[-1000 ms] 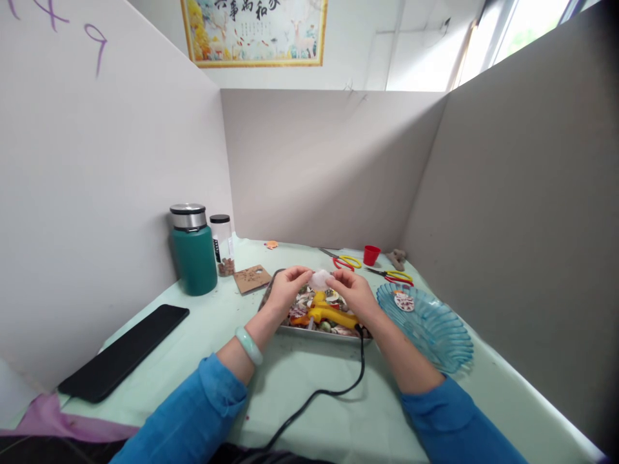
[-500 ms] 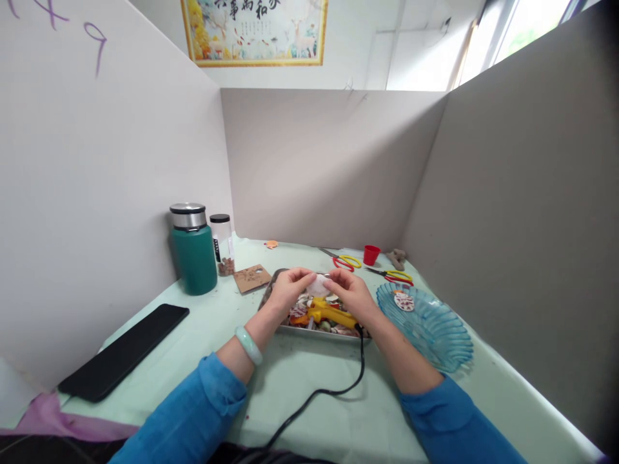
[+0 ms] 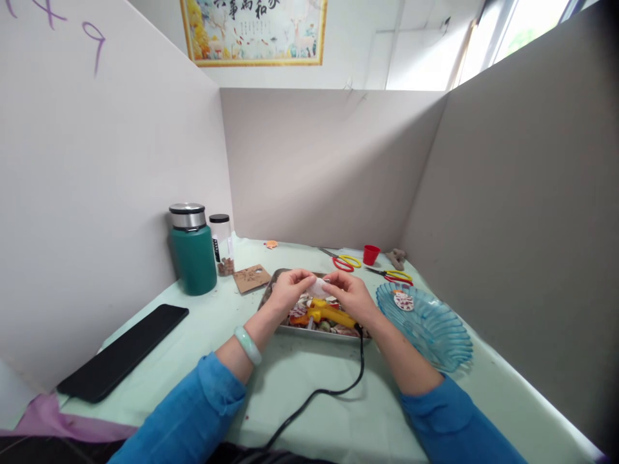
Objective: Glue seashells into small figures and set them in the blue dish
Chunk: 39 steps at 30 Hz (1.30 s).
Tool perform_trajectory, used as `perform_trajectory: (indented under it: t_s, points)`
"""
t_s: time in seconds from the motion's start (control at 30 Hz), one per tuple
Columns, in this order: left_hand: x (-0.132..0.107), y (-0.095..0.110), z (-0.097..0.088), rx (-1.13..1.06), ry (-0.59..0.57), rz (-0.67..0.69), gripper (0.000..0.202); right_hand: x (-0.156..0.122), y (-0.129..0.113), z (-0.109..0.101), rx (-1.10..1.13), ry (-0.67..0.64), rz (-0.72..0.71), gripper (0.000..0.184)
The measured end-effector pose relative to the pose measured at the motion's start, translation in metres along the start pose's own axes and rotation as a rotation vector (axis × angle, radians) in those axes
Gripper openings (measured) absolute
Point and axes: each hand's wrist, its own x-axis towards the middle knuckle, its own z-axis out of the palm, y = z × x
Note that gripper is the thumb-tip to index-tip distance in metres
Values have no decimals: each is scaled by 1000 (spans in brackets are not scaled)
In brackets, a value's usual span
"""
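My left hand (image 3: 289, 291) and my right hand (image 3: 351, 293) meet over a metal tray (image 3: 267, 298), both pinching a small white shell (image 3: 318, 285) between their fingertips. The tray holds several shells and a yellow glue gun (image 3: 333, 314) whose black cord (image 3: 333, 386) runs toward me. A pale green bangle (image 3: 248, 345) sits on my left wrist. Both sleeves are blue.
A blue glass dish (image 3: 430, 328) with one patterned shell (image 3: 403, 300) lies at the right. Two pairs of scissors (image 3: 345, 261), a red cup (image 3: 371, 254), a green flask (image 3: 192, 248), a jar (image 3: 222, 245), a cardboard piece (image 3: 252, 278) and a black phone (image 3: 123, 351) lie around.
Both hands have sunk slightly toward the tray and turned the white shell, which now shows smaller between the fingertips.
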Motion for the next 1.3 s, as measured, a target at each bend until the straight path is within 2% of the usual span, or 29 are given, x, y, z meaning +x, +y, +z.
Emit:
perform_trajectory:
  t_s: [0.33,0.43,0.53,0.6,0.67,0.83,0.97,1.13,1.2,1.3]
  points:
    - [3,-4,-1,-34,58,-23,31,0,-2,0,-47,28,-1,25]
    - [5,-7,-3,-31,100,-17,35,1,-4,-1,-87,66,-24,26]
    - [6,-11,-4,-20,162,-22,31,1,-5,-2,-161,133,-61,29]
    - [5,-11,-4,-21,142,-48,30,-1,-7,-1,-232,182,-105,28]
    - [3,-9,-3,-33,69,-82,33,-3,-10,-1,-315,208,-165,26]
    - [-1,-2,0,-90,-83,-118,43,-8,-16,3,-534,143,-354,14]
    - [-2,0,0,-106,-89,-100,45,-10,-18,5,-659,87,-460,16]
    - [-1,1,0,-63,-92,-73,42,-12,-19,7,-702,71,-516,19]
    - [0,-1,-1,-37,-62,-64,42,-12,-19,7,-685,95,-521,17]
    - [2,-4,-1,4,-21,-43,40,-11,-18,6,-634,216,-486,20]
